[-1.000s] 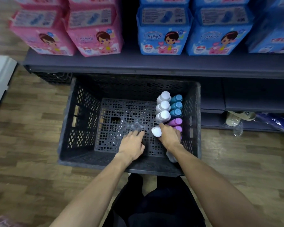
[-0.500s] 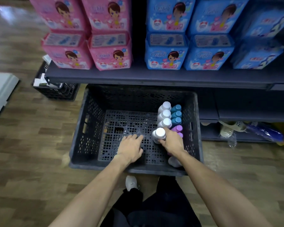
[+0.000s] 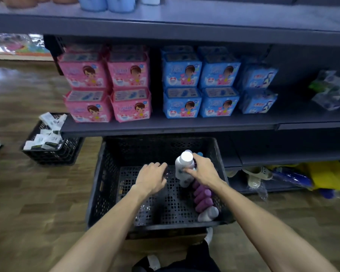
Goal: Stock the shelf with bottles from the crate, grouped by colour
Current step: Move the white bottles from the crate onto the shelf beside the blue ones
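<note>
The white bottle has come up out of its row since a moment ago and now stands raised above the crate floor, tilted slightly. The right hand grips it, fingers curled round its body. The left hand hovers beside it, fingers loosely spread, holding nothing. Purple bottles lie along the crate's right wall. Behind, the shelf carries pink packs and blue packs.

Free: I see bare mesh floor across the left half of the dark slatted plastic crate | Blocked: purple and white bottles along its right wall | Overhead: dark metal shelf edge overhangs the crate's far rim
</note>
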`<state>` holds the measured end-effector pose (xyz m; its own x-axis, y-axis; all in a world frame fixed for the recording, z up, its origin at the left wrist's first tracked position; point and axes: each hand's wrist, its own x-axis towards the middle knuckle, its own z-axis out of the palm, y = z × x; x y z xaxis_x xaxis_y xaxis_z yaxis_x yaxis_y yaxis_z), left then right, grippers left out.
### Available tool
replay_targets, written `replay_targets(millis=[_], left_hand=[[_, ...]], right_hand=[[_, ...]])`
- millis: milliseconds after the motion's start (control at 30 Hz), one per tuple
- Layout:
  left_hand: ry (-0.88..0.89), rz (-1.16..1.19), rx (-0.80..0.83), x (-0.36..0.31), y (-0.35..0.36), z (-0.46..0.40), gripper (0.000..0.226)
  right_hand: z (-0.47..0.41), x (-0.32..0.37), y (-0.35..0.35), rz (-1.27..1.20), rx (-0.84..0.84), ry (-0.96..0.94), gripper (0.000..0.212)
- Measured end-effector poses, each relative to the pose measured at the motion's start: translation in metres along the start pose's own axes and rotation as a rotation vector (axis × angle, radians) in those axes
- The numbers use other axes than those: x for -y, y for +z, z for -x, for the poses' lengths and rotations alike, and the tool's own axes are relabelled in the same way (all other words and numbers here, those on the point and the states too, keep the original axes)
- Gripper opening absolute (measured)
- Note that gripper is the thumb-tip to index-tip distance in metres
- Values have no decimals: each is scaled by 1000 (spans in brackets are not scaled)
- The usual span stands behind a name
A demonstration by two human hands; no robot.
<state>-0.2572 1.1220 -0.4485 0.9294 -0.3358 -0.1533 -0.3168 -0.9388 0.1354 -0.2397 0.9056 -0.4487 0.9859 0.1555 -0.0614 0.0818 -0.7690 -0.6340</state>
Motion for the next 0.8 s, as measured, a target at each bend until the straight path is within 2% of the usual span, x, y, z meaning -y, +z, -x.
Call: replay_targets(millis=[433,600,800], left_hand=[[100,15,-247,7,-85,-29,48],[136,-16,-328,9,-111,-35,41],[180,-70,-418,15,-141,-38,45]], right_hand=[[-25,70,-77,16,-195,-143,46],[-36,90,-97,30,-194,-201,55],[-41,112,-118,17,-214,-249,48]])
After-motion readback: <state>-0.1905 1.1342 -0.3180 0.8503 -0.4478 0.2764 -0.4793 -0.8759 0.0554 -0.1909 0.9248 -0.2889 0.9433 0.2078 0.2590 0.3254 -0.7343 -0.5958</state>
